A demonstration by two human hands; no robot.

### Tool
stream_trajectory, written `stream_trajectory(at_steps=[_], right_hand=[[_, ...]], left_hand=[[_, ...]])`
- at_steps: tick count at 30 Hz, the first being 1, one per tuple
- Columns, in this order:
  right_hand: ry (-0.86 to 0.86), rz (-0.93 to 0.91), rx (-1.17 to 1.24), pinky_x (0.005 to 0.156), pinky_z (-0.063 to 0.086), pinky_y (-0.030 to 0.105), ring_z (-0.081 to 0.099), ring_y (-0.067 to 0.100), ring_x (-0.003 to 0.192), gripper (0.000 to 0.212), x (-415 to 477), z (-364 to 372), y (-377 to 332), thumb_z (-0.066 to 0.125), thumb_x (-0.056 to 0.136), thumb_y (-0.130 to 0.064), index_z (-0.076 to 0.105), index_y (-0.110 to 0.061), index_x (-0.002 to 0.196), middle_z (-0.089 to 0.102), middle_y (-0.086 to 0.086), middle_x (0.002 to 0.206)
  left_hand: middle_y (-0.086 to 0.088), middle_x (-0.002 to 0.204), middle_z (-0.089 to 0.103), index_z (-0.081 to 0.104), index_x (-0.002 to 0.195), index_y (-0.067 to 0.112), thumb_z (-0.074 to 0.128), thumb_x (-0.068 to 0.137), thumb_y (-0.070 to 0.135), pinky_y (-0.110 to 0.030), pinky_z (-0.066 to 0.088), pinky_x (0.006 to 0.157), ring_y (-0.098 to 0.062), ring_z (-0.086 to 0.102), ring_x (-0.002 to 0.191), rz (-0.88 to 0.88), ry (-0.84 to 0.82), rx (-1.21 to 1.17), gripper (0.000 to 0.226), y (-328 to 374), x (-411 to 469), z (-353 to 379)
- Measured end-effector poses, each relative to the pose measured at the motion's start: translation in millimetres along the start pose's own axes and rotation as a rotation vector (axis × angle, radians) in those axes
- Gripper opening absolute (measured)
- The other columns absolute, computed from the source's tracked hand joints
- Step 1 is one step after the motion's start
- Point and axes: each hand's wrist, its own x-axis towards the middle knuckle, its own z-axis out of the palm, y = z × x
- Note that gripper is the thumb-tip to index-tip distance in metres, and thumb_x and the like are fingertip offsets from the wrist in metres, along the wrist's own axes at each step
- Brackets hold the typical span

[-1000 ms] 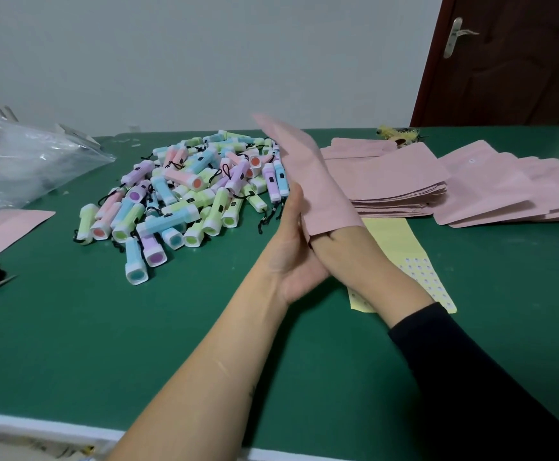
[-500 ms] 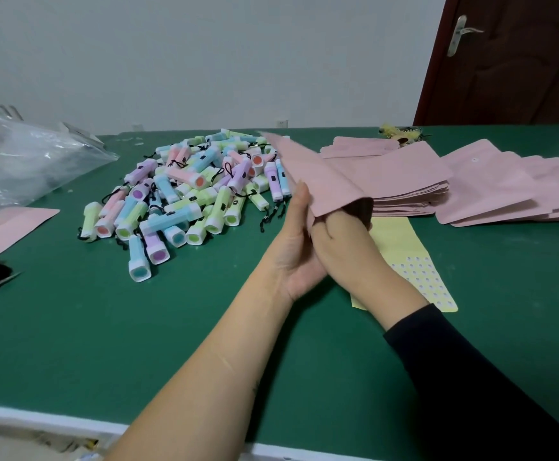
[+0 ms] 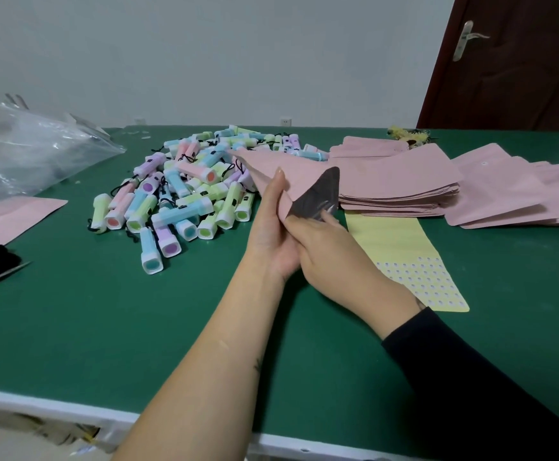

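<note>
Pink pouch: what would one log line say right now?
action: opening pink pouch | left hand: straight fingers against it | right hand: pinches its mouth, dark lining showing | flashlights: piled, untouched

2 hands [image 3: 271, 234] [image 3: 334, 257], 1 open pouch [image 3: 304, 174], 1 sticker sht [image 3: 401, 241]
</note>
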Motion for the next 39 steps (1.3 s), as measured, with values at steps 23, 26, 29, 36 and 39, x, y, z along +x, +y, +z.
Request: stream_trajectory(at_steps=[23,26,29,36,39], right_hand=[[-0.216,0.704,-0.217,0.110,0.025,0.050,0.018,0.036,0.143,0.074,81,51,55,0.036,0.098,-0.053,0.004,-0.018,0.156,0.016,0.017,0.158],[-0.141,0.738,-0.269,0.106,0.026,0.046,0.023,0.035,0.138,0.070,86,55,51,0.036,0.099,-0.049,0.012,-0.013,0.155,0.025,0.016,0.155],[-0.098,0.759,-0.297,0.103,0.027,0.044,0.027,0.034,0.134,0.066,90,57,48,0.038,0.099,-0.043,0.019,-0.009,0.152,0.031,0.015,0.152],[-0.124,0.785,-0.195,0.113,0.018,0.054,0.013,0.035,0.144,0.072,98,64,43,0.041,0.098,-0.036,0.004,-0.010,0.154,0.013,0.013,0.159],[-0.055,0.834,-0.136,0.111,0.021,0.055,0.012,0.034,0.144,0.080,100,62,47,0.044,0.096,-0.038,-0.001,-0.008,0.155,0.011,0.014,0.158]], left_hand=[[-0.014,0.137,0.058,0.052,0.140,0.013,0.072,0.066,0.048,-0.042,0.058,0.085,-0.031,0.057,0.123,0.133,0.117,-0.318,0.084,47,-5,-6],[-0.013,0.136,0.059,0.052,0.140,0.015,0.072,0.066,0.047,-0.044,0.056,0.087,-0.031,0.058,0.121,0.130,0.118,-0.305,0.083,46,-4,-6],[-0.013,0.133,0.061,0.054,0.138,0.013,0.073,0.066,0.046,-0.045,0.056,0.089,-0.031,0.060,0.119,0.131,0.122,-0.308,0.082,45,-4,-7],[-0.014,0.133,0.061,0.055,0.137,0.013,0.074,0.065,0.044,-0.048,0.054,0.091,-0.032,0.059,0.119,0.122,0.134,-0.306,0.081,44,-4,-6],[-0.014,0.132,0.062,0.056,0.136,0.013,0.074,0.065,0.045,-0.048,0.056,0.086,-0.032,0.061,0.117,0.127,0.138,-0.296,0.081,45,-4,-6]])
